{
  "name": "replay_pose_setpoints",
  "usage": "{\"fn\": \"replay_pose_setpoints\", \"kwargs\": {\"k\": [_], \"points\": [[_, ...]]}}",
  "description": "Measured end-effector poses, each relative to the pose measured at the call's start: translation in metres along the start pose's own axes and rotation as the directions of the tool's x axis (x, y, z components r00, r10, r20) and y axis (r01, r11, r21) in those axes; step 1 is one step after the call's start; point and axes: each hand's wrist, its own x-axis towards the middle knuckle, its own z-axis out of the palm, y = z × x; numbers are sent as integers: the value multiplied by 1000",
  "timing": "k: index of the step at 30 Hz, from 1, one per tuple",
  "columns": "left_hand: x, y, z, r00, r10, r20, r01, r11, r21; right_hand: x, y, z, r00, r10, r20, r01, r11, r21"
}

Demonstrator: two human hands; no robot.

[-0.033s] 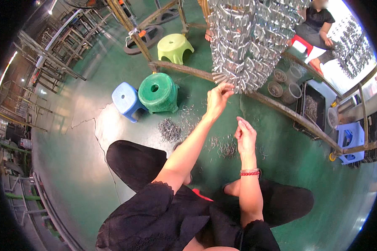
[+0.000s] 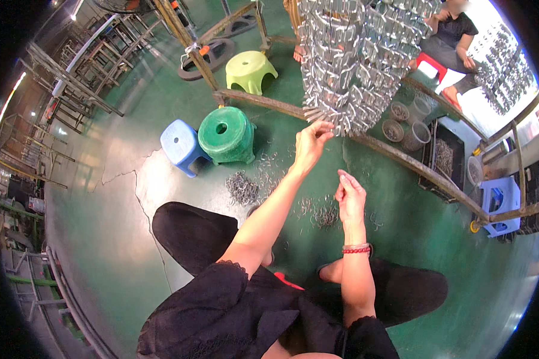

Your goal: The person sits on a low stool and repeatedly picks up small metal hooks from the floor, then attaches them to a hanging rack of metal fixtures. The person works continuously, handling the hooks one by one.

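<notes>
A dense hanging bunch of shiny bent metal pieces fills the upper middle, tapering toward its lower end. My left hand is raised to that lower end, thumb and fingertips pinched at the lowest metal pieces; its fingertips appear to grip one of them. Lower and to the right, my right hand is held palm inward with its fingers drawn together against the thumb. Anything small between those fingers cannot be made out. Below both hands, small curved metal hooks are scattered on the green floor, with a denser pile of hooks to the left.
A wooden frame rail crosses behind the hands. Left stand a blue stool, a green stool and a lime stool. Plastic tubs and a black crate sit beyond the rail. Another person sits at upper right.
</notes>
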Motion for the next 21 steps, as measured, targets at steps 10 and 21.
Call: {"fn": "replay_pose_setpoints", "kwargs": {"k": [10,21], "points": [[10,-4,-2,997,-62,35,65,993,-100,-6,-1,-3,1000,-20,23,20,1000,20],[3,11,-5,992,-119,-39,114,986,-123,-15,18,-11,1000,7,24,-6,999,-41]]}}
